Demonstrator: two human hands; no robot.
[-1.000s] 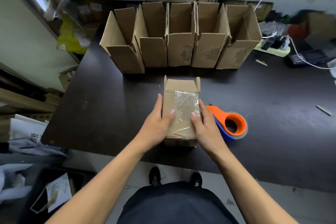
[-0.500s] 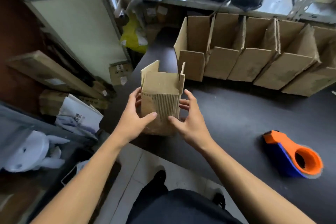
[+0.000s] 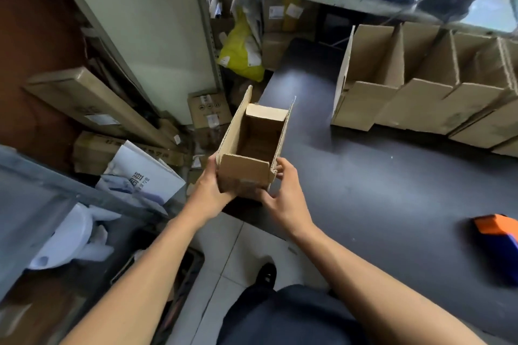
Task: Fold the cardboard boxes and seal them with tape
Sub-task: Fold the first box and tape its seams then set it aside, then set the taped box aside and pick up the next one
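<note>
Gripping the open box [image 3: 253, 148] at the table's [image 3: 364, 176] near-left edge, both hands [image 3: 208, 190] [image 3: 283, 199]; bare tabletop rightward.

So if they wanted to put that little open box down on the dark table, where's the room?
The widest bare patch of the dark table lies between the small open cardboard box held in both hands, the row of open cardboard boxes along the far edge, and the orange-and-blue tape dispenser at right. The floor left of the table is crowded with cartons.

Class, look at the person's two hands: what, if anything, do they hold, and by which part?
Both hold one small brown cardboard box, open top up: left hand on its left wall, right hand on its right near corner.
</note>
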